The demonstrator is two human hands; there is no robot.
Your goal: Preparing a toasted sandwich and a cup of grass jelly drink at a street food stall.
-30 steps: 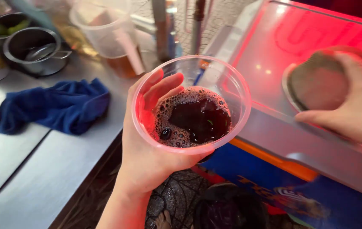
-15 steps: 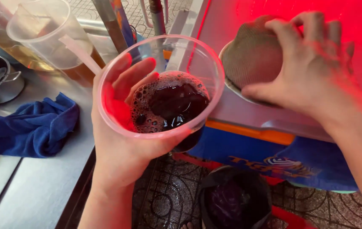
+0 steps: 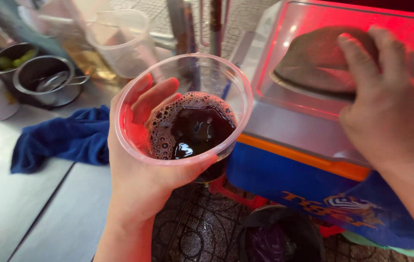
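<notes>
A clear plastic cup (image 3: 183, 109) is gripped from below and around its side by the left hand (image 3: 141, 170), the fingers being seen through the transparent wall. The cup is held upright in the air, off the right edge of the steel tabletop (image 3: 47, 204) and just beside the near left corner of the cooler lid (image 3: 289, 126), with nothing beneath it but tiled floor. It is filled only in its lower part with a dark, almost black drink (image 3: 194, 128) ringed with foam. The right hand (image 3: 386, 106) is laid over a round fine-mesh strainer (image 3: 313, 60), which is pressed or lifted at a tilt above the lid under red light; the fingers are curled over its domed mesh, so the strainer is judged to be grasped rather than merely touched. The step in hand is judged to be the handling of the strainer while the part-filled cup is kept level. For the next move, a steady, upright cup is called for, since the foam sits well below the rim but the grip is one-handed, and the strainer must be kept clear of the cup's mouth unless it is meant to sit over it. On the tabletop a blue cloth (image 3: 64, 140) is lying crumpled, with steel pots (image 3: 47, 80) and a clear measuring jug (image 3: 119, 41) toward the far edge.
</notes>
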